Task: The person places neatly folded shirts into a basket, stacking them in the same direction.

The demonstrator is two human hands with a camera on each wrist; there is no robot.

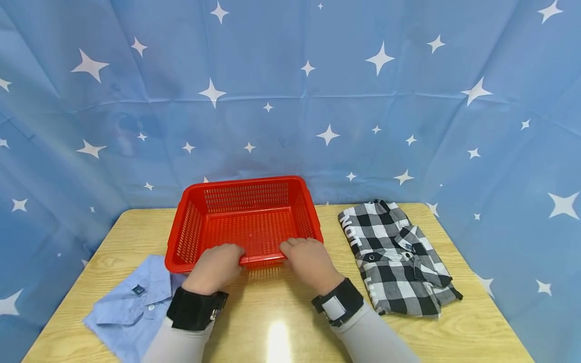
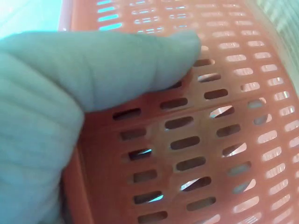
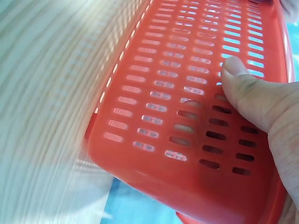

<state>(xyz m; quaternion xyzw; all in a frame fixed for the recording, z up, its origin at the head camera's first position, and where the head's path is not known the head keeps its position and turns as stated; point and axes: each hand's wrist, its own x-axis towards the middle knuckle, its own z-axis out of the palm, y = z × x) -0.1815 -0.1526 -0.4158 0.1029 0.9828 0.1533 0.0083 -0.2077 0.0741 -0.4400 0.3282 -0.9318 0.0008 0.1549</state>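
A red plastic basket [image 1: 247, 222] with slotted walls stands near the back of the table, and nothing lies in it. My left hand [image 1: 219, 266] grips its near rim left of the middle, and my right hand [image 1: 310, 261] grips the same rim further right. In the left wrist view the thumb [image 2: 140, 65] lies along the slotted outer wall. The right wrist view shows the other thumb [image 3: 243, 81] against that wall, with the remaining fingers hidden behind it.
A folded light blue shirt [image 1: 136, 305] lies at the left, partly under the left forearm and close to the basket. At the right lies a folded black-and-white checked shirt [image 1: 395, 257]. A blue curtain with white stars [image 1: 290, 101] hangs behind the wooden table [image 1: 258, 307].
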